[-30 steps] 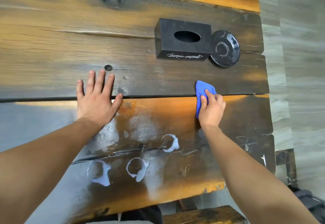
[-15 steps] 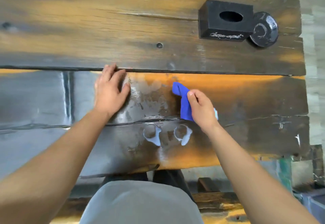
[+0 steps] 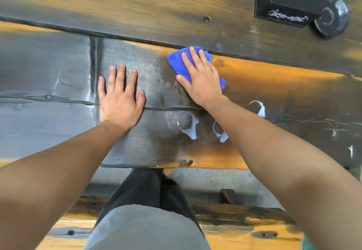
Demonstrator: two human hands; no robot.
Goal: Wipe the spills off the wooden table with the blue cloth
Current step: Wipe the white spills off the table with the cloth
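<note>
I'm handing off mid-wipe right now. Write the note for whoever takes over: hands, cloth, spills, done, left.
Right hand: flat, pressing the blue cloth onto the wooden table, near the seam with the far plank.
Left hand: empty, palm flat on the table beside it, bracing.
Done: the patch between the hands shows only a faint damp smear.
Left: three white ring spills nearer the front edge, the left ring, the middle ring partly under the right forearm, and the right ring.
The black tissue box and black dish sit at the far right, away from the spills.
</note>
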